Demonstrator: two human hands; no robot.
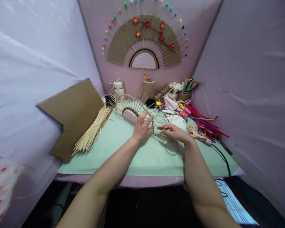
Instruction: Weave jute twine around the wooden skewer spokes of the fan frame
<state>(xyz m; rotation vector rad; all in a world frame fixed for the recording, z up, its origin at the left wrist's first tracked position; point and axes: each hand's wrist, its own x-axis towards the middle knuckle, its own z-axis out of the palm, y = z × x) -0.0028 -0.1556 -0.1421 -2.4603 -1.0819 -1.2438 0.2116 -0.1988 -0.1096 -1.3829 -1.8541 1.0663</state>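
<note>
A half-round fan frame of thin sticks, with a spotted half-disc at its base, stands tilted on the table. My left hand grips it near its right side, thumb and fingers around the sticks. My right hand is at the stick tips on the right, its fingers close together on thin brown twine. Loops of that twine hang down onto the green tabletop below my right hand. Exactly how the strand passes between the fingers is too fine to make out.
A bundle of sticks leans on cut cardboard at the left. Behind are a white bottle and a twine spool. To the right lie a patterned glue gun and pipe cleaners. A finished fan hangs above.
</note>
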